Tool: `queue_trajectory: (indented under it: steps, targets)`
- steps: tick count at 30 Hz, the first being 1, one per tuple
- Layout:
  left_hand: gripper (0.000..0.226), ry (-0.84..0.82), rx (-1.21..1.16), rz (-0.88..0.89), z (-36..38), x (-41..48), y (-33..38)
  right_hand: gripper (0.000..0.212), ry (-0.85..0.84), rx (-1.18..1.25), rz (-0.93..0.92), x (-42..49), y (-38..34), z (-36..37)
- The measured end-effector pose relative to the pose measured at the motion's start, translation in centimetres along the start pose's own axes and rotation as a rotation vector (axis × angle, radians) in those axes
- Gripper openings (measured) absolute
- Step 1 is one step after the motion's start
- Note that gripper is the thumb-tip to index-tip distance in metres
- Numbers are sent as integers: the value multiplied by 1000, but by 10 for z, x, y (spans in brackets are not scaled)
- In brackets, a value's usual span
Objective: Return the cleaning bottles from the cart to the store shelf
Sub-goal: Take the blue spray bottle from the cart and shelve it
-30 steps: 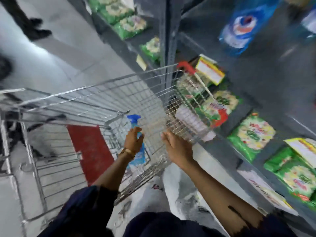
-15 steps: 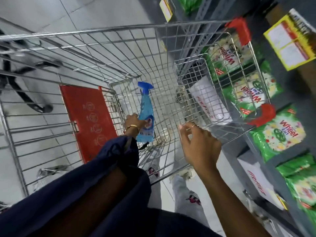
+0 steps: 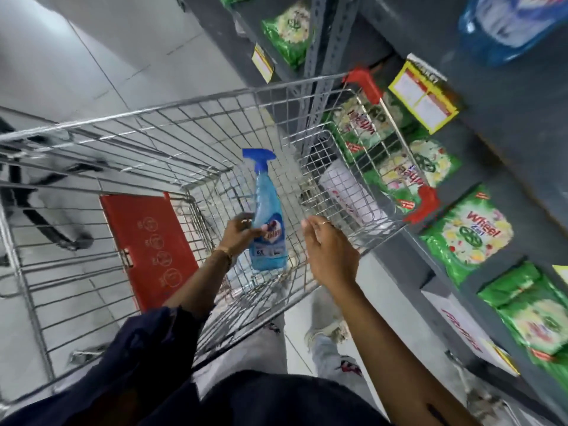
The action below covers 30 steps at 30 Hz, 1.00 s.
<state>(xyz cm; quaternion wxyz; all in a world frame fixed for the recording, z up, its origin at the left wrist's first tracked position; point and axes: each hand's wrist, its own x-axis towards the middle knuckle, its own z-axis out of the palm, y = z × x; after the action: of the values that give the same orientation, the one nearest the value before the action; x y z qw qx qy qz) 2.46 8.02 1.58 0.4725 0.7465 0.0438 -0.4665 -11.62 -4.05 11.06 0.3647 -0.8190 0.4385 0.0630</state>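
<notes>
My left hand grips a blue spray bottle with a blue trigger head, held upright inside the wire shopping cart. My right hand hovers open over the cart's near right rim, just right of the bottle, fingers apart and holding nothing. The grey store shelf runs along the right of the cart. What else lies in the cart bottom is hard to tell.
Green detergent packs fill the lower shelf levels, with a yellow price tag and a large blue bottle above. A red flap sits in the cart's child seat at left. Grey floor tiles lie beyond.
My left hand has lifted the spray bottle a little higher in the cart. My right hand stays open near the rim. My view has tilted, showing more of the shelf.
</notes>
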Motion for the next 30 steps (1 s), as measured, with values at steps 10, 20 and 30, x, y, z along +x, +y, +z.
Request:
queue_trajectory:
  steps: [10, 20, 30]
  targets:
    - [38, -269, -132, 532, 55, -145, 161, 15, -162, 935, -42, -13, -4, -125]
    - [41, -517, -89, 806, 162, -217, 210, 10, 197, 1154, -242, -67, 45, -233]
    - [42, -689, 81, 954, 226, -213, 240, 17, 400, 1087, -275, -71, 84, -276]
